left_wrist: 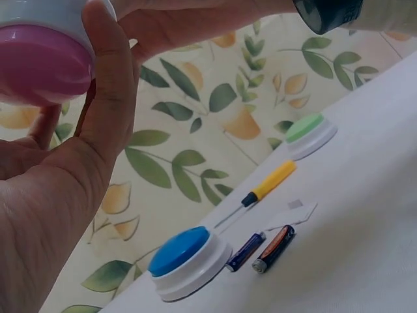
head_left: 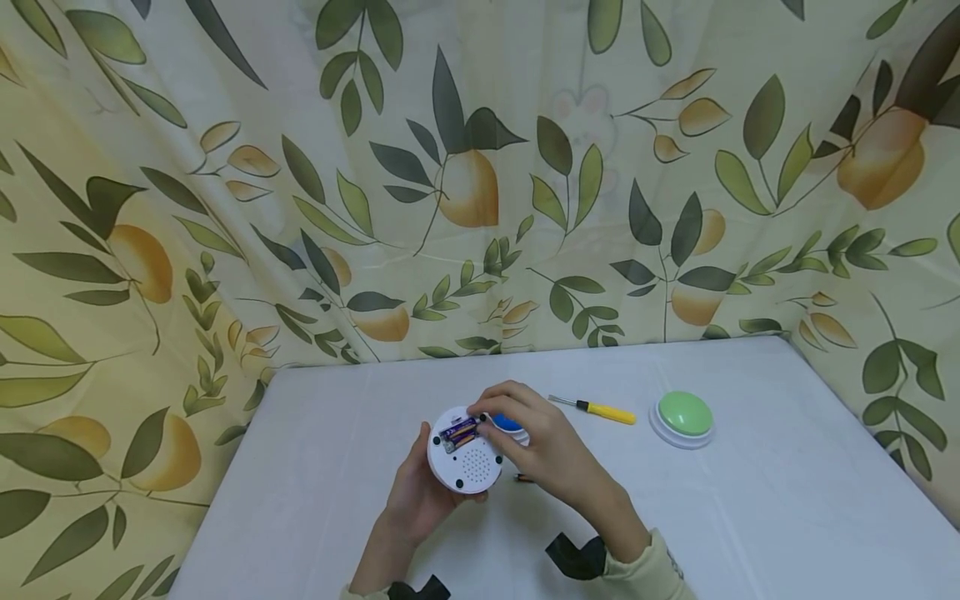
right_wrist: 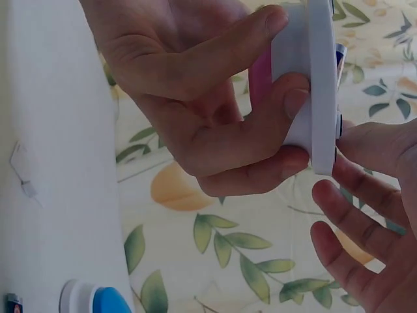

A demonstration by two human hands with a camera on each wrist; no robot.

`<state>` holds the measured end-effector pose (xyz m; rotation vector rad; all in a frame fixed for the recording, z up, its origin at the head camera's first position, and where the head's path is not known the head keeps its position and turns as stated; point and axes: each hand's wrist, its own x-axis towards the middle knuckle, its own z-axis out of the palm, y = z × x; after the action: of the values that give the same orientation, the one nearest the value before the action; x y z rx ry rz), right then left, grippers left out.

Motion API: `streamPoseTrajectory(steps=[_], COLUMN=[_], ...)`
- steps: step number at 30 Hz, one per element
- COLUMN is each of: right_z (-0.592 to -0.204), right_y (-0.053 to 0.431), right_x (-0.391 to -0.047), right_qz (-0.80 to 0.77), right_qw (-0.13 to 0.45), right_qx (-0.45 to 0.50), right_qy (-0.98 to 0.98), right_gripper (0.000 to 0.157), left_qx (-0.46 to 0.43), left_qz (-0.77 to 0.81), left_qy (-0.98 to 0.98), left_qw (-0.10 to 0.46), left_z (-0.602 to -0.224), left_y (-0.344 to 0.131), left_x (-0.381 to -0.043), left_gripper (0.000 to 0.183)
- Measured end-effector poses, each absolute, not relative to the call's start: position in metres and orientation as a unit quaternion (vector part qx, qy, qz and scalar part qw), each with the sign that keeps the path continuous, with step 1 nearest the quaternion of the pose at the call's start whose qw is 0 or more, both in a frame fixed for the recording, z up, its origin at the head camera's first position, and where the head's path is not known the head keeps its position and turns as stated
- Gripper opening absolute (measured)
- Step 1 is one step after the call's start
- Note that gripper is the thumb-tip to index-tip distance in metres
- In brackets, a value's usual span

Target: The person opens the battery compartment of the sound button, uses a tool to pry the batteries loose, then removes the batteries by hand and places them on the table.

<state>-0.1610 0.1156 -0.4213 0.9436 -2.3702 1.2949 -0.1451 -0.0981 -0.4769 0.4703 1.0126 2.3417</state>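
My left hand (head_left: 420, 487) grips a round push-button (head_left: 468, 471) by its rim, white underside toward the head camera. Its pink dome (left_wrist: 45, 65) faces away, as the left wrist view shows. Purple batteries (head_left: 459, 434) sit in the compartment in that underside, close to a speaker grille of small holes. My right hand (head_left: 543, 437) reaches over from the right, thumb and fingertips touching the push-button at the compartment's edge. In the right wrist view its other fingers (right_wrist: 358, 225) are loosely bent. A battery end (right_wrist: 341, 53) sticks out past the white base.
A blue-domed push-button (left_wrist: 182, 254) stands on the white table (head_left: 300, 467), partly behind my right hand in the head view. Two loose batteries (left_wrist: 273, 248) and a small white cover (left_wrist: 296, 215) lie near it. Farther right are a yellow-handled screwdriver (head_left: 609, 413) and a green-domed push-button (head_left: 684, 415).
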Motion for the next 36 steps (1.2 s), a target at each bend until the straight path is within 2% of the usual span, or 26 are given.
streamPoseTrajectory(steps=[10,23,30,36], right_z=[-0.4238,-0.4211,-0.4217,-0.4231], right_y=[0.1152,0.1160,0.1171,0.1177], right_x=[-0.1617,-0.1611,-0.1620,-0.1636], right_qz=[0.396,0.376,0.367,0.313], right_qw=[0.197,0.205,0.211,0.260], right_qx=[0.343,0.347,0.363,0.388], right_qy=[-0.829,-0.834,-0.830,-0.827], right_gripper=[0.021,0.020,0.023,0.028], left_qx=[0.176,0.156,0.164,0.173], left_qz=[0.865,0.863,0.862,0.858], left_qy=[0.384,0.398,0.397,0.397], left_qw=[0.272,0.268,0.269,0.276], left_z=[-0.4775,-0.4775,-0.4767,-0.4771], left_y=[-0.0968,-0.0966,-0.0964,-0.0964], left_x=[-0.1454,-0.1451,-0.1455,-0.1462], left_gripper=[0.053,0.053,0.053,0.053])
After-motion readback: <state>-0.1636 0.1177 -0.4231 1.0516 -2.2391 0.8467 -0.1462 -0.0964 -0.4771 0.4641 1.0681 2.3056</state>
